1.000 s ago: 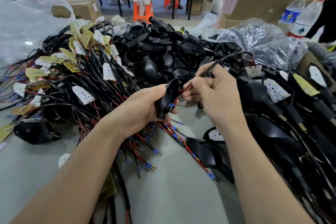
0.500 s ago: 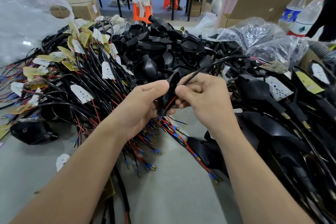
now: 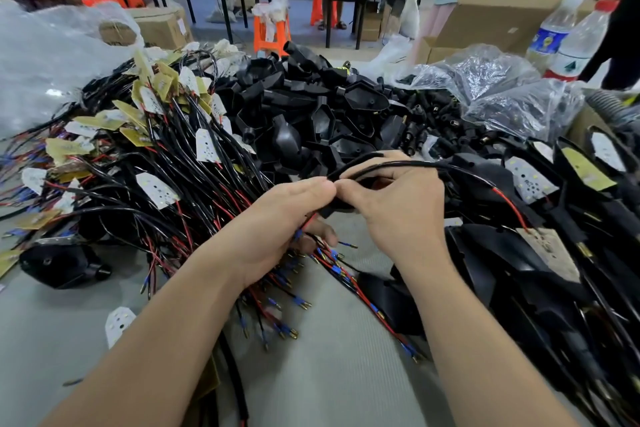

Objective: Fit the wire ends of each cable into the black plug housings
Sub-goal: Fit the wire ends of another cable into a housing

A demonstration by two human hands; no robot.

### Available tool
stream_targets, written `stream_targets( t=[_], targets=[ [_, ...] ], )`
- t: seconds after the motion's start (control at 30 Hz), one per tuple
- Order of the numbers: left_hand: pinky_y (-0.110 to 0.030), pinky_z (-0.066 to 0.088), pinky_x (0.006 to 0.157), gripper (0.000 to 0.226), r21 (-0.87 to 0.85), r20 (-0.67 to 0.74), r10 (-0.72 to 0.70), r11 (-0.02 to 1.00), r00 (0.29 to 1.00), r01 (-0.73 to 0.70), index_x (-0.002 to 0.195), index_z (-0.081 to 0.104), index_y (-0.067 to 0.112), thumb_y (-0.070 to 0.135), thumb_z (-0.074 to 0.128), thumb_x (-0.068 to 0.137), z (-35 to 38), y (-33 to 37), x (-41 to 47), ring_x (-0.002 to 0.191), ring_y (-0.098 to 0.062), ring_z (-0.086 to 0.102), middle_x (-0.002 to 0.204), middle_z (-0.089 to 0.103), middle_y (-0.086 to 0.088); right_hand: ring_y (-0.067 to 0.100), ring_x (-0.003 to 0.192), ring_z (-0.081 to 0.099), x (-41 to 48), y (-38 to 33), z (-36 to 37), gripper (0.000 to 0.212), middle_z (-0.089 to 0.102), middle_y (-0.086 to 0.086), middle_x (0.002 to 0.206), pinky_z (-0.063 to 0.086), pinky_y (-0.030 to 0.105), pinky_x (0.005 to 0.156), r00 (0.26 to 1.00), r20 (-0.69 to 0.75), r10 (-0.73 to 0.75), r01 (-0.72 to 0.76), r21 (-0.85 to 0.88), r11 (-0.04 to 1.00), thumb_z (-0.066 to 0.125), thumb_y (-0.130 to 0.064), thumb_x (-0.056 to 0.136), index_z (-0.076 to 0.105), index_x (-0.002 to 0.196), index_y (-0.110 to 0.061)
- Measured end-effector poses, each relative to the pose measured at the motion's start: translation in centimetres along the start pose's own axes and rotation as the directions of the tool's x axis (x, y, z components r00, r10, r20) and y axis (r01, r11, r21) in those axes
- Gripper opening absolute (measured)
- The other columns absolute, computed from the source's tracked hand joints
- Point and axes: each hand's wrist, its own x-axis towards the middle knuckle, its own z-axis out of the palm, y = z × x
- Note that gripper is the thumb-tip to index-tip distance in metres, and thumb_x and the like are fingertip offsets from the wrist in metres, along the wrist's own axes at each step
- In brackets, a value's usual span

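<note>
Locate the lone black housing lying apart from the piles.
Head view, left side: the black plug housing lies at the cable heap's near edge, left of the left forearm.

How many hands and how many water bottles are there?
Hands: 2, the left hand gripping a black plug housing, the right hand holding a black cable
Water bottles: 2, a blue-labelled bottle and a red-capped bottle
Total: 4

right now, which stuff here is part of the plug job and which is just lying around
Job: left hand gripping the black plug housing; right hand pinching the black cable; housing pile; tagged cable pile.
Lying about: water bottles; cardboard box; orange stool; plastic bags.
</note>
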Motion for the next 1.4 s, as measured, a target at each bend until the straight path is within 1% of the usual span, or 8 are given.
stream_targets(
  t=[0.2,0.37,0.57,0.7,0.87,1.0,1.23,1.4],
  targets=[
    [-0.019,0.04,0.051,0.02,0.137,-0.306,0.125,0.987,0.944,-0.087,0.1,0.08,0.023,0.006,0.071,0.094,-0.4,0.1,0.0,0.051,-0.011,0.055,0.079,0.077,-0.008,0.004,0.066,0.07,0.2,0.7,-1.0,0.01,0.075,-0.016,0.069,0.055,0.026,0.064,0.99,-0.023,0.141,-0.138,0.081,0.987,0.076,-0.053,0.071,0.079,0.078,-0.047],
    [-0.018,0.058,0.057,0.026,0.052,-0.481,0.192,0.98,0.855,-0.191,0.09,0.079,0.014,-0.008,0.066,0.093,-1.6,0.9,-0.6,0.069,-0.014,0.076,0.081,0.08,-0.01,0.013,0.056,0.067,0.9,1.0,-1.6,0.006,0.077,0.001,0.072,0.051,0.035,0.055,0.952,0.016,0.305,-0.291,0.354,0.889,0.08,-0.033,0.073,0.083,0.077,-0.03],
    [-0.018,0.056,0.062,0.03,0.206,-0.821,0.33,0.932,0.467,-0.297,0.088,0.078,0.026,-0.001,0.065,0.093,-3.6,1.1,-0.8,0.064,-0.009,0.07,0.075,0.077,0.002,0.012,0.058,0.06,1.8,1.3,-2.4,0.022,0.067,0.002,0.069,0.057,0.023,0.066,0.869,-0.071,0.49,-0.313,0.689,0.653,0.077,-0.014,0.091,0.076,0.07,-0.009],
    [-0.015,0.042,0.05,0.036,0.501,-0.833,0.512,0.859,0.209,-0.108,0.079,0.071,0.048,0.015,0.058,0.087,-4.9,1.2,-1.4,0.051,-0.005,0.056,0.068,0.07,0.016,0.017,0.062,0.059,2.2,1.0,-2.6,0.033,0.066,0.005,0.072,0.058,0.025,0.064,0.855,-0.079,0.512,-0.256,0.794,0.551,0.067,-0.013,0.099,0.072,0.066,-0.012],
    [-0.018,0.032,0.043,0.037,0.459,-0.785,0.476,0.877,0.396,-0.143,0.07,0.077,0.041,0.011,0.057,0.074,-4.2,1.4,-1.6,0.038,-0.006,0.041,0.057,0.066,0.003,0.015,0.055,0.055,2.2,1.0,-2.9,0.024,0.066,0.001,0.066,0.051,0.023,0.054,0.859,-0.041,0.51,-0.304,0.76,0.574,0.063,-0.009,0.1,0.066,0.076,-0.011],
    [-0.026,0.032,0.06,0.022,0.658,-0.74,0.559,0.716,0.374,0.232,0.079,0.078,0.032,0.027,0.056,0.081,-3.3,1.3,-1.9,0.053,-0.014,0.057,0.051,0.059,0.013,0.016,0.052,0.056,2.3,1.3,-3.3,0.018,0.061,-0.004,0.055,0.046,0.021,0.046,0.868,-0.002,0.497,-0.384,0.632,0.673,0.064,-0.008,0.095,0.066,0.078,-0.009],
    [-0.033,0.037,0.114,0.075,0.869,-0.486,0.766,0.477,0.421,0.135,0.146,0.056,0.015,0.0,0.066,0.073,-2.2,1.1,-1.7,0.139,-0.027,0.046,0.14,0.062,-0.008,0.015,0.049,0.059,2.1,1.9,-2.2,0.041,0.065,0.001,0.056,0.052,0.026,0.054,0.871,-0.089,0.483,-0.363,0.546,0.755,0.07,-0.012,0.091,0.074,0.051,-0.021],
    [-0.033,0.015,0.128,0.073,0.978,-0.199,0.839,0.205,0.506,0.044,0.15,0.048,0.016,0.023,0.065,0.079,-0.6,0.7,-1.1,0.15,-0.025,0.034,0.155,0.048,-0.005,0.018,0.053,0.057,1.9,2.0,-1.9,0.033,0.062,0.002,0.053,0.047,0.035,0.061,0.884,-0.113,0.454,-0.351,0.483,0.802,0.074,-0.013,0.084,0.069,0.051,-0.013]
  ],
)
